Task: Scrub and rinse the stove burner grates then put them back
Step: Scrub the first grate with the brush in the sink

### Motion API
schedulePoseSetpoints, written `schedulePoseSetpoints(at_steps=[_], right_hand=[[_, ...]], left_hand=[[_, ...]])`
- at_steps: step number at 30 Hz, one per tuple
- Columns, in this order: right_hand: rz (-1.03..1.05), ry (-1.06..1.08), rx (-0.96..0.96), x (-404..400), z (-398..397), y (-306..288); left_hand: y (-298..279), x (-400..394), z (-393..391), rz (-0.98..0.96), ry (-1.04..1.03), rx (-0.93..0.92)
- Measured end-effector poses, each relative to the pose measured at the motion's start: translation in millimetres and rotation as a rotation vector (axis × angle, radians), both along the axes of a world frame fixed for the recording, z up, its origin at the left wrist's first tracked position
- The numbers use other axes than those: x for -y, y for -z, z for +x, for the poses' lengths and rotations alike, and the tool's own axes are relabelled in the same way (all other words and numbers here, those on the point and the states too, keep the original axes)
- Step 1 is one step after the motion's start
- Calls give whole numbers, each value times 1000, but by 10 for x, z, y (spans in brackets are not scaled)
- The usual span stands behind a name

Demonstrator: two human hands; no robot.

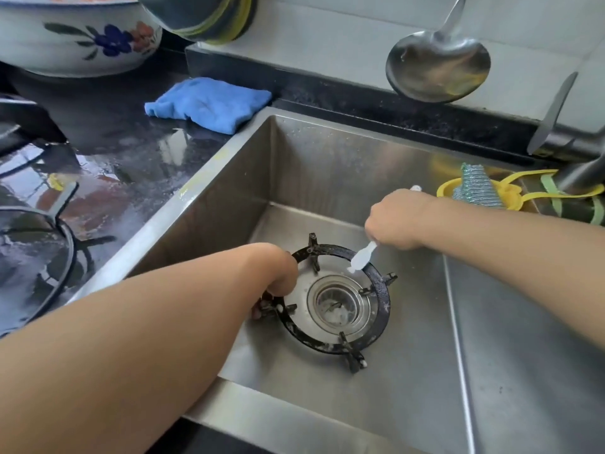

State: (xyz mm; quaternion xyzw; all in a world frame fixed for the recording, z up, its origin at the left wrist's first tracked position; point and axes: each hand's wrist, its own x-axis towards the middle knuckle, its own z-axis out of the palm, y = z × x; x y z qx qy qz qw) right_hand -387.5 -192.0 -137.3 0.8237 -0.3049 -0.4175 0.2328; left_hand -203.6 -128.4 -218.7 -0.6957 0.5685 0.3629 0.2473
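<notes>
A black round burner grate (340, 303) lies flat on the floor of a stainless steel sink (491, 371), ringed around the drain strainer (339, 304), with white suds speckled along its ring and prongs. The left hand (278, 276) reaches in from seven o'clock and grips the grate's rim at its nine o'clock side, fingers curled under the ring. The right hand (396, 219) comes in from three o'clock, closed around the handle of a white toothbrush (361, 257); the brush head touches the grate's ring at about one o'clock. On the sink's far right edge, at two o'clock, a teal striped scrubbing pad (478, 186) sits on a yellow holder (448, 190), beside the base of a metal faucet (576, 175). A steel ladle (438, 68) hangs against the tiled wall at one o'clock. On the dark, wet desk (131, 158) left of the sink, a folded blue cloth (209, 103) lies at eleven o'clock near the sink corner. Behind it at ten o'clock stands a white bowl with painted flowers (78, 40). At nine o'clock, part of a second dark grate (62, 231) rests on the glossy stove top.
</notes>
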Motion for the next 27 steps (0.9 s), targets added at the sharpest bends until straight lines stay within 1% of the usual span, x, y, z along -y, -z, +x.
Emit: schedulePoseSetpoints(at_steps=[2,4,7,9,11,13,14,16,18,20,22,25,27], right_hand=[[-59,-67,67,73,98,69],[-79,-60,116,132,120,154],[-43,8,82,5,-68,95],[-18,76,27,-249,-276,58],[57,172,-16,-516,-467,48],[146,246,-3,-685,-550,52],[156,268,16,-699,-555,60],[104,283,73,-586,-532,109],[52,292,141,-436,-514,176],[62,316,193,-364,-564,248],[112,333,187,-451,-638,261],[273,355,92,-732,-673,271],[310,355,17,-828,-642,244]], left_hand=[[7,-7,0,3,44,33],[2,5,1,-12,59,47],[11,23,-15,-13,77,15],[16,28,-24,-28,77,17],[7,19,-31,-37,89,20],[-72,-24,-38,-45,120,39],[-111,-48,-52,-62,144,53],[-164,-61,-91,-152,198,77],[-174,-46,-109,-194,223,25],[-155,-14,-72,-107,278,-20],[-73,48,-10,21,303,35],[87,139,25,141,263,54],[141,163,11,169,251,46]])
